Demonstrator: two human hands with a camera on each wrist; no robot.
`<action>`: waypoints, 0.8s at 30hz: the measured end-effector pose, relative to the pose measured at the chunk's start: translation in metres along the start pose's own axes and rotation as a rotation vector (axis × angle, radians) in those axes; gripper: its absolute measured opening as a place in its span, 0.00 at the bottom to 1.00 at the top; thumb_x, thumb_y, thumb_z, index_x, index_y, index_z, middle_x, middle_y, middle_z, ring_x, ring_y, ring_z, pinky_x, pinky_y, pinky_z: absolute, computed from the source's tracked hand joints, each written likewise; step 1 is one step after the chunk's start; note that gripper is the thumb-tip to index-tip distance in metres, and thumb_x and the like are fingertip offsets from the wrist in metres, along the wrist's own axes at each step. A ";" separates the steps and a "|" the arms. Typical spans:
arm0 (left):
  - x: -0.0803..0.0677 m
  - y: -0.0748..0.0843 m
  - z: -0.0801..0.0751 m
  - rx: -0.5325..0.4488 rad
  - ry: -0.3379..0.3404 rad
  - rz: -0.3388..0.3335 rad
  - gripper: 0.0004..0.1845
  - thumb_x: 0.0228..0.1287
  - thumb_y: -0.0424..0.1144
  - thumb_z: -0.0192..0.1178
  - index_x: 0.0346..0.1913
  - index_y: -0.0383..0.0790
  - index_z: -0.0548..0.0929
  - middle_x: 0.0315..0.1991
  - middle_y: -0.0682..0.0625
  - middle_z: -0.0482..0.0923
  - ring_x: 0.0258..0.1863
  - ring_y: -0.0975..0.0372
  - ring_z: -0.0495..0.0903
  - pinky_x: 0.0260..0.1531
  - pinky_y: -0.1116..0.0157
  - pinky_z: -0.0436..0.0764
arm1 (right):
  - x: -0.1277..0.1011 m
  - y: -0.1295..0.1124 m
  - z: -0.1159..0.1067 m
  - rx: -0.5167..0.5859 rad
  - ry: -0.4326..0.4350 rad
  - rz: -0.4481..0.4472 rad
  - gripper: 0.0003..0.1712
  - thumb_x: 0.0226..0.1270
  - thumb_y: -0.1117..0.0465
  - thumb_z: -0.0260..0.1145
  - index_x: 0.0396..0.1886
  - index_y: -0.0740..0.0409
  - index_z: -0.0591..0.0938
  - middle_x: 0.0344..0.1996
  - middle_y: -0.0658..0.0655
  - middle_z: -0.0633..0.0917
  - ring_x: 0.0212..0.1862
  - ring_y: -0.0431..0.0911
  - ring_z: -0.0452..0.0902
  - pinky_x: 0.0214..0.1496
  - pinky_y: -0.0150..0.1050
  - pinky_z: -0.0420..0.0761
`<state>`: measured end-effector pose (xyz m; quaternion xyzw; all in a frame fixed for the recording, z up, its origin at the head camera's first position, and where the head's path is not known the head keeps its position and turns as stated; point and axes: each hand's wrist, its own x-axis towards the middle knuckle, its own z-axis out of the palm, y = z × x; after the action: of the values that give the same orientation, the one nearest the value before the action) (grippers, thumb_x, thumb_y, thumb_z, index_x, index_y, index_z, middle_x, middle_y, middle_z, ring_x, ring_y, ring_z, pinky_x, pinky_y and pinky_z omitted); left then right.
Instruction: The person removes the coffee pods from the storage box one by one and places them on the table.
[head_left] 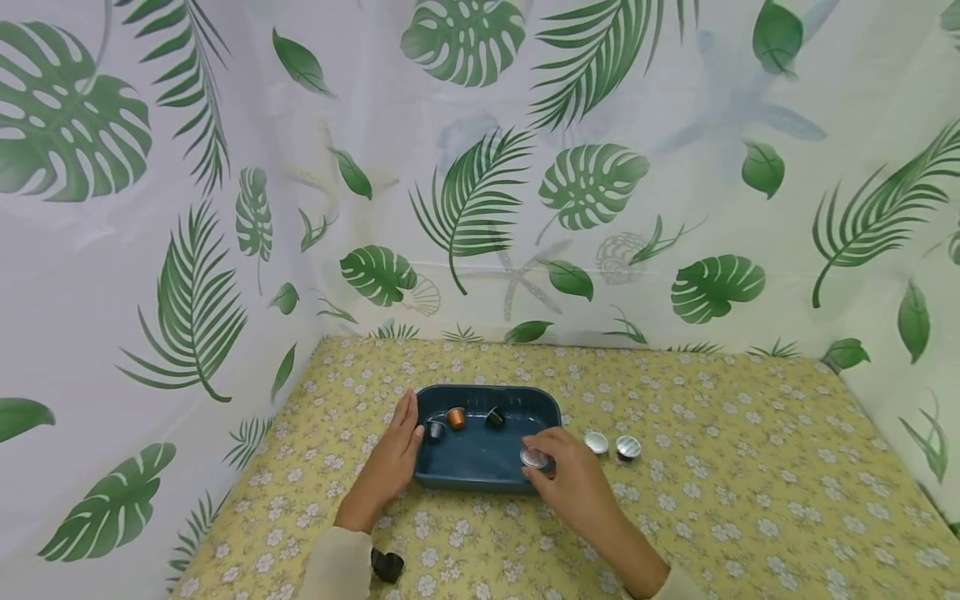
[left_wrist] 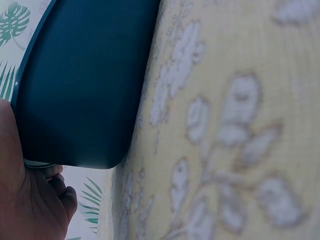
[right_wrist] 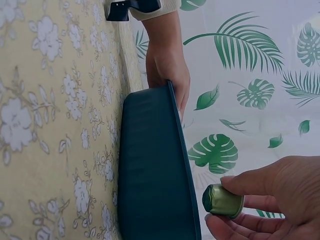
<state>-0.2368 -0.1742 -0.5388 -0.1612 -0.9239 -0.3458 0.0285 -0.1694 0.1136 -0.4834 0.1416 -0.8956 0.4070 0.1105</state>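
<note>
My right hand pinches a green coffee capsule between thumb and fingers, over the right front part of a dark blue tray. In the head view its silver lid faces up. My left hand holds the tray's left end, thumb at the rim and fingers along the outer side. Inside the tray, toward its back left, lie a grey capsule, an orange capsule and a black capsule.
Two more capsules stand lid up on the flowered cloth right of the tray: one silver-lidded capsule close to my right hand, another lidded capsule farther right. A leaf-printed curtain rises behind the table.
</note>
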 end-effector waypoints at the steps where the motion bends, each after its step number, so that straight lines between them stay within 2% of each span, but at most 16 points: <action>1: 0.000 0.000 0.000 -0.003 0.002 0.002 0.32 0.86 0.42 0.40 0.82 0.34 0.43 0.83 0.45 0.33 0.81 0.48 0.42 0.74 0.44 0.55 | -0.001 0.001 -0.001 0.002 0.003 -0.001 0.20 0.53 0.73 0.79 0.48 0.61 0.89 0.42 0.53 0.84 0.40 0.43 0.81 0.33 0.29 0.81; 10: -0.001 -0.002 0.001 -0.010 -0.010 -0.021 0.33 0.86 0.43 0.40 0.82 0.38 0.41 0.83 0.48 0.32 0.81 0.50 0.42 0.74 0.44 0.55 | -0.007 0.009 -0.011 0.035 0.029 -0.014 0.21 0.53 0.76 0.78 0.48 0.61 0.88 0.45 0.57 0.84 0.43 0.48 0.84 0.36 0.28 0.83; 24: 0.000 -0.002 0.002 -0.021 -0.007 -0.020 0.33 0.86 0.43 0.40 0.82 0.38 0.41 0.83 0.48 0.32 0.81 0.50 0.42 0.74 0.44 0.54 | -0.015 0.016 -0.028 0.051 -0.004 0.045 0.23 0.54 0.77 0.77 0.50 0.61 0.87 0.47 0.57 0.84 0.46 0.50 0.83 0.39 0.31 0.84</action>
<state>-0.2370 -0.1741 -0.5418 -0.1533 -0.9220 -0.3551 0.0200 -0.1585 0.1473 -0.4815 0.1252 -0.8881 0.4317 0.0960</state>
